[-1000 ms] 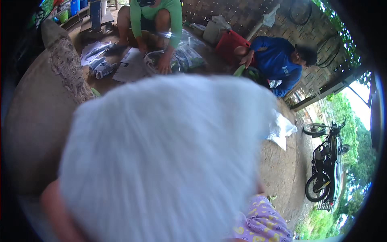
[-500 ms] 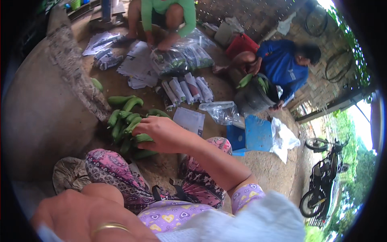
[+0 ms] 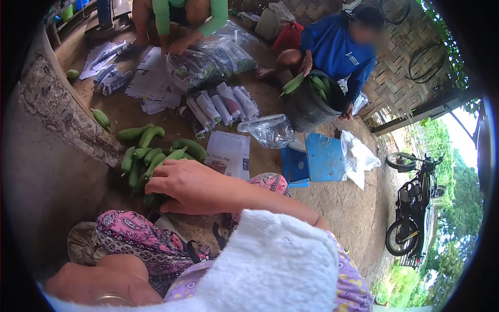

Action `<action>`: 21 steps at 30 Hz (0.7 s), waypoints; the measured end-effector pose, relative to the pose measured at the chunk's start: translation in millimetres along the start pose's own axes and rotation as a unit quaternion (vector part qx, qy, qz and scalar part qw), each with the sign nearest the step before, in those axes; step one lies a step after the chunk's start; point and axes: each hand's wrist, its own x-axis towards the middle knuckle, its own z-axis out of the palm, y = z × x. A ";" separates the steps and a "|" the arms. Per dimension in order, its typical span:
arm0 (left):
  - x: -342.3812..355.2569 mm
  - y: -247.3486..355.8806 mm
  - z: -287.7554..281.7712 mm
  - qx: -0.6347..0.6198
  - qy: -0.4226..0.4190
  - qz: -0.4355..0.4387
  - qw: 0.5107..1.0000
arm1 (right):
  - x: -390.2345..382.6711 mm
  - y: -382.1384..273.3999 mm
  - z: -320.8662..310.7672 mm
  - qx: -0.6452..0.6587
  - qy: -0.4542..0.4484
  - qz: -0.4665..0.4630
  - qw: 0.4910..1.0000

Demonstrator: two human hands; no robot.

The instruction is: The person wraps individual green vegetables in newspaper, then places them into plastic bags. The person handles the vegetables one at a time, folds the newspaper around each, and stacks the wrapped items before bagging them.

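My right hand (image 3: 182, 184) reaches across my lap to a pile of green bananas (image 3: 140, 165) on the ground at the left. Its fingers curl over a green banana at the pile's near side; the fingertips are partly hidden. Very close to the view, at the lower left, my left hand (image 3: 104, 283) with a gold ring looks bent around a white towel (image 3: 275, 260). That towel covers much of my lap. Right beside the pile lies a printed newspaper sheet (image 3: 228, 153). Several newspaper-wrapped rolls (image 3: 221, 104) are lined up beyond it.
One co-worker's green sleeve (image 3: 210, 23) is over a clear plastic bag of wrapped bananas (image 3: 202, 65). Another co-worker in a blue shirt (image 3: 335, 49) sits by a dark bucket (image 3: 306, 112) holding bananas. Nearby are a blue box (image 3: 325, 158), low concrete wall (image 3: 62, 104) and motorcycle (image 3: 410, 203).
The whole view has shifted, moving most of the scene leftward and up. The white towel has risen farther into view over my lap. My right hand stays at the banana pile.
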 end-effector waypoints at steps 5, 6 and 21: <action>0.3 2.7 2.6 0.008 -0.008 -0.002 1.000 | 5.9 -2.7 4.9 0.010 -0.002 -0.012 1.000; 0.9 4.4 2.0 0.010 -0.006 0.001 1.000 | 7.1 -3.4 3.8 0.010 -0.006 -0.013 1.000; -1.7 3.9 9.5 0.020 0.004 0.011 1.000 | -2.8 0.1 12.0 -0.003 -0.009 0.009 1.000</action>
